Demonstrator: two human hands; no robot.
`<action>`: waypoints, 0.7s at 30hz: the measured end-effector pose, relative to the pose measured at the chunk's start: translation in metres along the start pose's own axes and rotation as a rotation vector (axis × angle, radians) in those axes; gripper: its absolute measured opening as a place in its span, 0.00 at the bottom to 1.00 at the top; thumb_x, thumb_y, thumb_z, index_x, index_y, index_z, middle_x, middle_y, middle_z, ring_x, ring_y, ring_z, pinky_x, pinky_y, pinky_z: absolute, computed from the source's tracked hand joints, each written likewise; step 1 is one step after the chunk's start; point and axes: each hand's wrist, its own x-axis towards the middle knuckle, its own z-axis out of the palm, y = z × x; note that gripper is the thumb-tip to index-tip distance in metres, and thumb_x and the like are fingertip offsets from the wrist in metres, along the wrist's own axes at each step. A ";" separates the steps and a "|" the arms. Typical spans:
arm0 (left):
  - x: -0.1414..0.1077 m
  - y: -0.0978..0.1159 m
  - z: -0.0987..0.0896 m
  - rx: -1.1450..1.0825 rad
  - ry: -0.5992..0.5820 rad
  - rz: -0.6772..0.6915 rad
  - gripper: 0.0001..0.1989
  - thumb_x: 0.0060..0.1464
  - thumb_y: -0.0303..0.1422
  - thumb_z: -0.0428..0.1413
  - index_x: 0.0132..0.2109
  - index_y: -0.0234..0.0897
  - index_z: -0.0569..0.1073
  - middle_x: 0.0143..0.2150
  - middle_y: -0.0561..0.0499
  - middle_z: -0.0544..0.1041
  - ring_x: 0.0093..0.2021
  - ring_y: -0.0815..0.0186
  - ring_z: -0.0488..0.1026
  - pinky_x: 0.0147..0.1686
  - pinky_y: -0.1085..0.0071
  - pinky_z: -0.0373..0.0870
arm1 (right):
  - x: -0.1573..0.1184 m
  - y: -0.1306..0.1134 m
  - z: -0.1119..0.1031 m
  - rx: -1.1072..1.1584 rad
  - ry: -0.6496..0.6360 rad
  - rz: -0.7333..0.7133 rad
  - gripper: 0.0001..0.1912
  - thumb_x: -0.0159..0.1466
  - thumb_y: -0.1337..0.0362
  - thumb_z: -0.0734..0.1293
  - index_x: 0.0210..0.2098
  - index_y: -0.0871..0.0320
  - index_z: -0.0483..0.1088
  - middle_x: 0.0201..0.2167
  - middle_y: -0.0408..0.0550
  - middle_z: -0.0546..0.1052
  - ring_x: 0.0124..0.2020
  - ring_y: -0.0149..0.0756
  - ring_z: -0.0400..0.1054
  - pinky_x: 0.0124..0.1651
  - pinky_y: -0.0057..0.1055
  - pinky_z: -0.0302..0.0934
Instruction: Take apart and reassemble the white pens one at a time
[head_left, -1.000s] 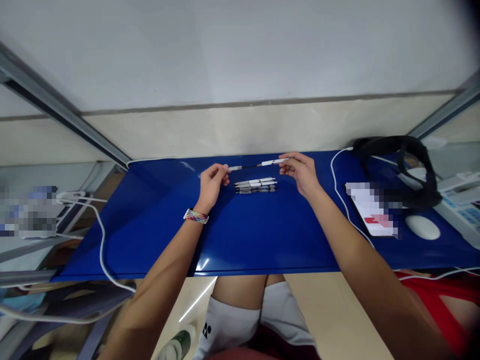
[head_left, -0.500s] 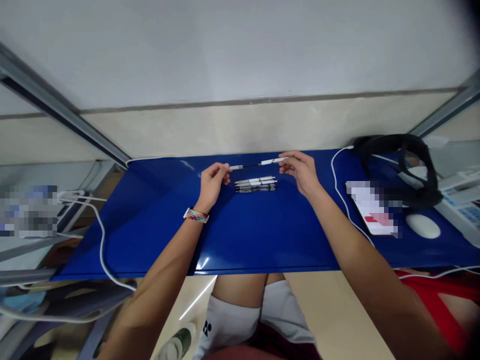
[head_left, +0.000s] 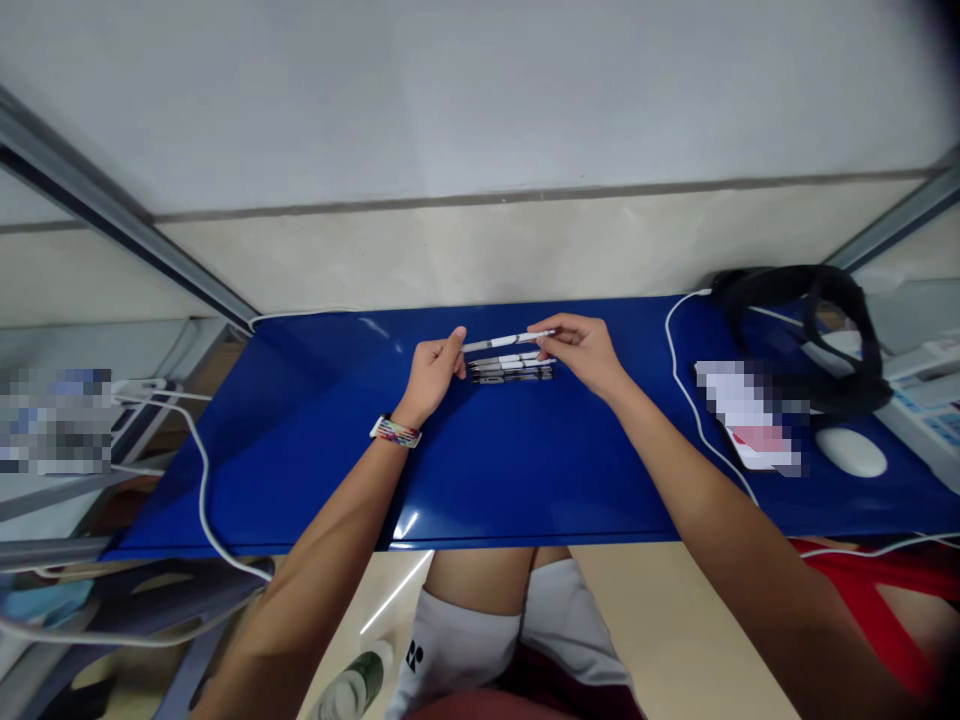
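A white pen [head_left: 501, 342] spans the gap between my two hands above the blue tabletop [head_left: 480, 460]. My left hand [head_left: 435, 375] is closed on its left end, and a woven colourful band circles that wrist. At the other end, the fingers of my right hand [head_left: 577, 347] pinch the pen. Its two barrel parts look joined, with no bare refill showing between them. Just below, several pens [head_left: 511, 366] lie side by side on the table, their tips to the left. My right fingertips partly cover their right ends.
On the right lie a phone [head_left: 746, 415], a white mouse [head_left: 851, 452] and a black strap-like headset [head_left: 802, 340]. White cables [head_left: 670, 350] run along both table sides. Metal posts [head_left: 127, 210] flank the table, and a wall [head_left: 480, 250] rises behind. A bottle [head_left: 352, 685] stands below.
My hands have come closer together, the right one moving left. The pen's white barrel has met the clear front part, covering the dark refill that showed between them.
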 end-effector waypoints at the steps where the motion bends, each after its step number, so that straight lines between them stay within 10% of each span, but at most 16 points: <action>1: 0.000 0.000 0.000 -0.006 0.003 -0.002 0.40 0.73 0.58 0.52 0.17 0.40 0.63 0.17 0.51 0.70 0.21 0.70 0.65 0.27 0.69 0.61 | 0.000 -0.001 0.000 -0.002 0.001 0.002 0.10 0.61 0.56 0.79 0.40 0.52 0.86 0.31 0.46 0.84 0.30 0.39 0.79 0.37 0.38 0.73; 10: 0.001 0.003 0.003 -0.197 0.014 0.031 0.13 0.62 0.43 0.70 0.43 0.40 0.81 0.27 0.53 0.80 0.27 0.66 0.79 0.30 0.71 0.74 | 0.001 -0.005 -0.001 0.106 0.038 0.157 0.12 0.59 0.56 0.80 0.39 0.54 0.85 0.31 0.47 0.84 0.28 0.37 0.77 0.37 0.38 0.75; 21: 0.002 0.002 0.005 -0.274 -0.033 0.065 0.37 0.52 0.33 0.74 0.67 0.46 0.72 0.55 0.46 0.82 0.33 0.69 0.80 0.31 0.72 0.76 | 0.002 0.001 0.001 0.183 0.055 0.228 0.13 0.56 0.56 0.81 0.39 0.54 0.85 0.31 0.46 0.84 0.29 0.36 0.77 0.38 0.36 0.74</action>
